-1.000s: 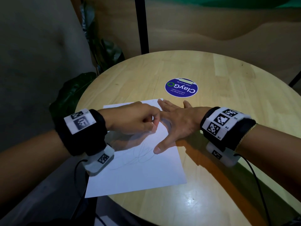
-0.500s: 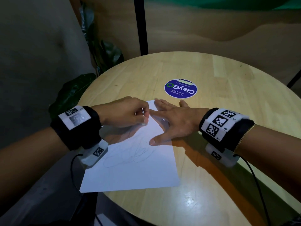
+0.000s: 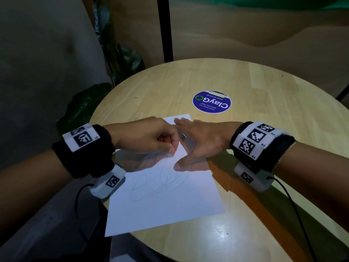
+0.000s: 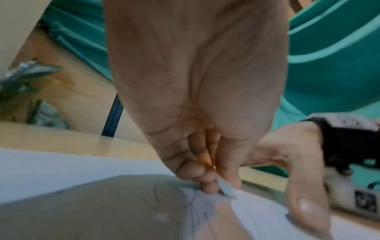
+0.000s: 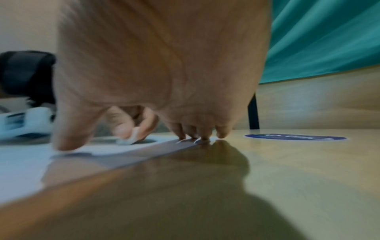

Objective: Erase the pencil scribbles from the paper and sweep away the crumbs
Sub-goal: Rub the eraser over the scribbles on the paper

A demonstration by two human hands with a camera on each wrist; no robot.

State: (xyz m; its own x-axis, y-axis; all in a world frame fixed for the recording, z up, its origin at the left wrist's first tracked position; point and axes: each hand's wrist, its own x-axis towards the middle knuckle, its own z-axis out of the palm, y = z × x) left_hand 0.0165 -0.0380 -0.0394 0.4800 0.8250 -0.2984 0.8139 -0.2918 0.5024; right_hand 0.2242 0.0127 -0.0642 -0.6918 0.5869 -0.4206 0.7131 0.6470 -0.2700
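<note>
A white sheet of paper [image 3: 160,205] lies on the round wooden table [image 3: 264,114], its near left corner overhanging the edge. Faint pencil scribbles [image 3: 162,183] cross its middle. My left hand [image 3: 151,138] pinches a small white eraser [image 4: 226,189] between thumb and fingers and presses it on the paper; the eraser [image 5: 131,138] also shows in the right wrist view. My right hand [image 3: 200,138] lies flat, fingers spread, and presses down the sheet's right edge, thumb [image 3: 186,161] on the paper. No crumbs are discernible.
A round blue ClayGo sticker [image 3: 211,101] lies on the table beyond the paper. A dark plant [image 3: 85,106] stands left of the table and a black post [image 3: 165,29] behind it. Cables hang from both wrist cameras.
The left hand rubbed back and forth with the eraser: it slid left and away half a second ago, and has now come back right toward the right hand. The right hand kept pressing the paper.
</note>
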